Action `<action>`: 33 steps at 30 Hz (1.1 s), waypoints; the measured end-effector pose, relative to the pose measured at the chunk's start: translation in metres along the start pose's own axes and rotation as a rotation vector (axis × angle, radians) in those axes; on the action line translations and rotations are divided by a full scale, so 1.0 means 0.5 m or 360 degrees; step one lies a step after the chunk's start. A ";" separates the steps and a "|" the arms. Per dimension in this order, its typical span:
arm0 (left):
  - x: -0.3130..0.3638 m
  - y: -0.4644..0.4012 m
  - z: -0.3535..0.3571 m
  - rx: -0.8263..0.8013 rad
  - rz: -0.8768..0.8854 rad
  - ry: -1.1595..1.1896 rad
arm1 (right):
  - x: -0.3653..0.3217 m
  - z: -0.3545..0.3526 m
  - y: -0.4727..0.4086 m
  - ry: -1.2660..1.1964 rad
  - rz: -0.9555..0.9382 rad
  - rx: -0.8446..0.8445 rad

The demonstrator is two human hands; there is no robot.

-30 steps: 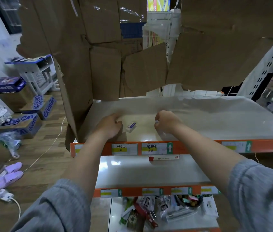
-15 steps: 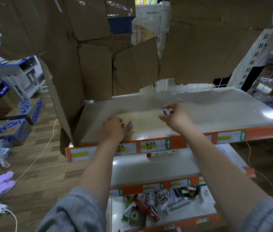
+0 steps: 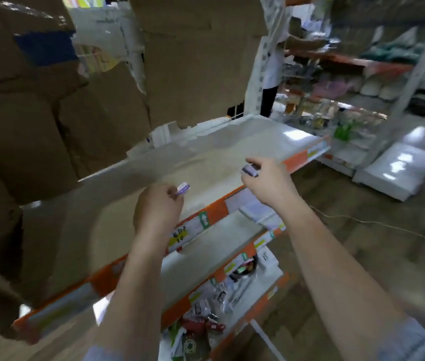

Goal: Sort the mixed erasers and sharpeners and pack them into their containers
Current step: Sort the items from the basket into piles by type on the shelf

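Your left hand (image 3: 158, 209) pinches one small eraser (image 3: 182, 189) above the top shelf (image 3: 117, 204); your right hand (image 3: 266, 182) pinches another eraser (image 3: 250, 170) over that shelf's front edge. No container shows; judge direction once one does.

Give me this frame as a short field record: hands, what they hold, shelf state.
left hand: pinches a small white-and-purple eraser, above the top shelf
right hand: pinches a second small eraser, near the shelf's front edge
top shelf: white surface, orange front rail with price labels
lowest shelf: mixed stationery and a dark bowl
image: motion-blurred, camera tilted
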State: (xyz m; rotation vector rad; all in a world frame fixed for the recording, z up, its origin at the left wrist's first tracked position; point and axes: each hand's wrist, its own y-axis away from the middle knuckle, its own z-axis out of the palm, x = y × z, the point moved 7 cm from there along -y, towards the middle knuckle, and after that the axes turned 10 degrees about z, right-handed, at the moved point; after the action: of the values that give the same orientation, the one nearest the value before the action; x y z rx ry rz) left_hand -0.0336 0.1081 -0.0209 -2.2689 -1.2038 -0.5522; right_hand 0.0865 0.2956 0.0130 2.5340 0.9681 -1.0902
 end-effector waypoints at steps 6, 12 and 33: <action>0.287 0.007 0.112 -0.0249 0.0648 0.0189 | 0.166 -0.244 0.096 -0.0044 0.0321 0.0498; 0.605 0.152 0.265 -0.0480 0.1165 0.0290 | 0.403 -0.533 0.299 0.0081 0.0678 0.1066; 1.490 1.365 0.529 -0.1587 0.2583 0.0944 | 0.942 -1.093 1.454 0.0246 0.2168 0.2404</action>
State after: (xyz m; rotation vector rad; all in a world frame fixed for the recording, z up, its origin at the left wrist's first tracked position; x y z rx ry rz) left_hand 0.9633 0.4164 0.0248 -2.4925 1.4719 -1.0161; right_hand 1.1070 0.2083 0.0205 2.8666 -2.1367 -1.1146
